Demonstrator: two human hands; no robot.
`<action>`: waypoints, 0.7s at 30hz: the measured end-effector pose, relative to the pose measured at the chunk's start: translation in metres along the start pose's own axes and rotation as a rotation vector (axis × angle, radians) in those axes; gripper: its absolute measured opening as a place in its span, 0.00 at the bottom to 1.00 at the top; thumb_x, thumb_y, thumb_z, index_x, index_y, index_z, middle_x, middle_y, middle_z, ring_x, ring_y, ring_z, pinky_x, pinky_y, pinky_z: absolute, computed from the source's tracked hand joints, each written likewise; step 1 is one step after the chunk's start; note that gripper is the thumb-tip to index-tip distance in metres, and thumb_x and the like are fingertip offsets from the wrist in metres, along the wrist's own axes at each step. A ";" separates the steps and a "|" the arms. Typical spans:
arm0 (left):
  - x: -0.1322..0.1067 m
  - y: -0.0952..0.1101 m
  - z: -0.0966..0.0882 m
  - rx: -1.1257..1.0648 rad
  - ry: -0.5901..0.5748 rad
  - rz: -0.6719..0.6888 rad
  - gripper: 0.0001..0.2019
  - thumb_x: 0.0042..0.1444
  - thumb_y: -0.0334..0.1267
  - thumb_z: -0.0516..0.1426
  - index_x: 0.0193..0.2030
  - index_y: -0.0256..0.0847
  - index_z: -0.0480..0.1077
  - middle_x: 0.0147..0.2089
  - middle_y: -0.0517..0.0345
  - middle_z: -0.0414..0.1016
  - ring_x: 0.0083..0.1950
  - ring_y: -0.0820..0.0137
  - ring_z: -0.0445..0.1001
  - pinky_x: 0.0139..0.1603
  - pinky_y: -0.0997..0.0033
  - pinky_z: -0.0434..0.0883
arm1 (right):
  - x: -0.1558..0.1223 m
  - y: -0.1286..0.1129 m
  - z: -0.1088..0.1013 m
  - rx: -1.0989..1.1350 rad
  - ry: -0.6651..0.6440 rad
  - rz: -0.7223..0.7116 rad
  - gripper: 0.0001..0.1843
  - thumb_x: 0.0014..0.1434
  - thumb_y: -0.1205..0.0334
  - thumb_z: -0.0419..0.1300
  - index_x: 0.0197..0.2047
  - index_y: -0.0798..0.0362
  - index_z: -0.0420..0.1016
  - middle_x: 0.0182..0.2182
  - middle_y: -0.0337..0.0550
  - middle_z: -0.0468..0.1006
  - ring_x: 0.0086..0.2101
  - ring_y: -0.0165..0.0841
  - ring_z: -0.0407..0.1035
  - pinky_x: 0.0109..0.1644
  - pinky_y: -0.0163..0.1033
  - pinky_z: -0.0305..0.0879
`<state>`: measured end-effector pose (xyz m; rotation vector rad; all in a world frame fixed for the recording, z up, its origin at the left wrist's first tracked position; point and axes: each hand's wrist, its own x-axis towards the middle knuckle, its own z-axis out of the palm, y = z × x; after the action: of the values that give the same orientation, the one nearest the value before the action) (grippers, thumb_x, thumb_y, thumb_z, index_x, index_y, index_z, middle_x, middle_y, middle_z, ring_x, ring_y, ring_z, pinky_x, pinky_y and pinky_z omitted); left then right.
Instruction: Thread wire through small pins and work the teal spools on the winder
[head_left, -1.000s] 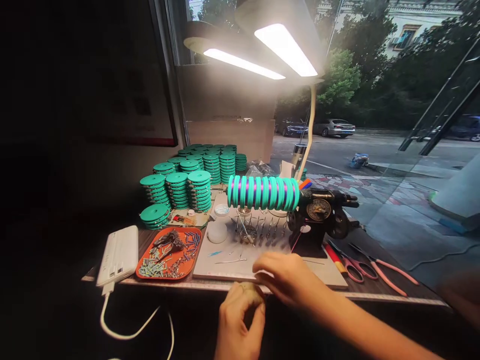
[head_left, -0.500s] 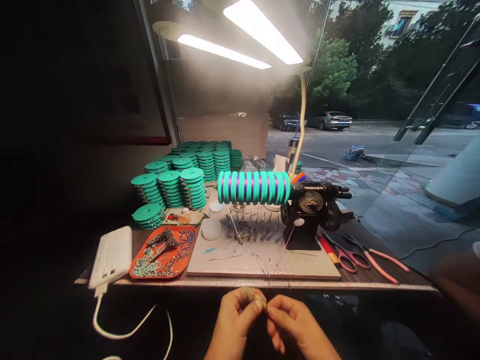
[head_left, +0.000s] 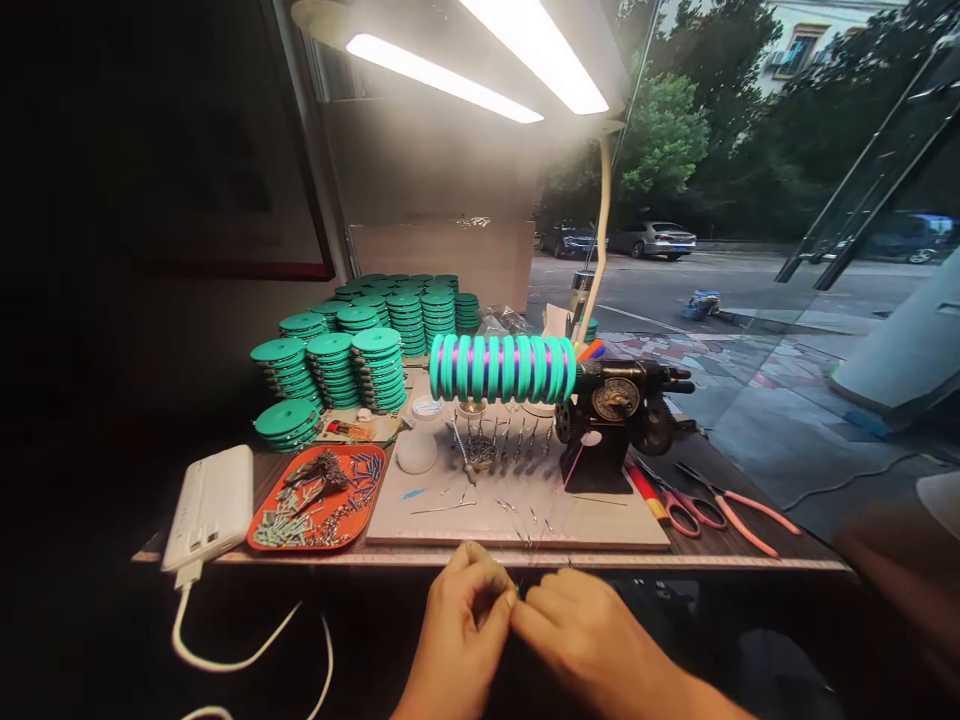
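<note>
Just in front of the table edge, my left hand [head_left: 469,615] and my right hand [head_left: 574,615] meet with closed fingers. A fine fishing line runs from the board down to their fingertips; the small part pinched there is mostly hidden. My right hand is curled, knuckles up. Above them on the pale board [head_left: 487,525] lie several small metal pieces [head_left: 532,515] beside the line. Beyond stands a black winding machine [head_left: 607,430], its shaft carrying a row of turquoise spools [head_left: 502,368].
To the left are an orange tray [head_left: 255,535] of small parts, a white power bank [head_left: 214,505] with a cable, and stacked green spools [head_left: 375,345]. Scissors [head_left: 690,515] and pink-handled pliers [head_left: 750,520] lie right. A small rack of metal fittings [head_left: 480,452] stands mid-board.
My right hand has rolled over, knuckles now up, its fingers curled tighter. My left fingers stay pinched beside it. The whole view has shifted slightly.
</note>
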<state>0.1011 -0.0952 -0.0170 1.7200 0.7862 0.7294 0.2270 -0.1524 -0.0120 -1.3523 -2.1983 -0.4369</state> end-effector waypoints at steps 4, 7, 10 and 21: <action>0.000 0.003 -0.004 -0.173 -0.032 -0.026 0.10 0.50 0.39 0.52 0.23 0.37 0.64 0.28 0.57 0.61 0.33 0.70 0.60 0.35 0.71 0.60 | 0.034 0.025 -0.007 0.238 -0.231 -0.060 0.09 0.54 0.68 0.50 0.24 0.54 0.65 0.23 0.38 0.68 0.21 0.26 0.57 0.23 0.32 0.47; 0.001 0.002 -0.009 -0.273 -0.049 -0.071 0.09 0.48 0.41 0.54 0.27 0.36 0.67 0.30 0.56 0.65 0.34 0.69 0.62 0.37 0.71 0.60 | 0.046 0.041 -0.003 0.392 -0.311 -0.071 0.08 0.54 0.68 0.50 0.25 0.55 0.65 0.25 0.38 0.68 0.24 0.25 0.59 0.25 0.29 0.50; 0.002 -0.002 -0.011 -0.288 -0.032 -0.112 0.11 0.46 0.43 0.56 0.26 0.35 0.68 0.26 0.58 0.65 0.31 0.70 0.62 0.35 0.72 0.60 | 0.042 0.045 0.001 0.404 -0.304 -0.048 0.09 0.54 0.68 0.47 0.27 0.55 0.65 0.21 0.38 0.68 0.24 0.27 0.59 0.26 0.30 0.51; -0.001 0.003 0.001 0.230 0.181 0.103 0.09 0.51 0.33 0.51 0.21 0.37 0.62 0.26 0.58 0.62 0.28 0.71 0.64 0.28 0.73 0.63 | 0.038 0.039 0.000 0.389 -0.270 0.099 0.12 0.55 0.66 0.46 0.24 0.55 0.67 0.17 0.39 0.67 0.19 0.26 0.57 0.24 0.30 0.50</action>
<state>0.1018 -0.0975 -0.0146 1.9312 0.9400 0.9028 0.2485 -0.1077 0.0102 -1.3520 -2.2596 0.2162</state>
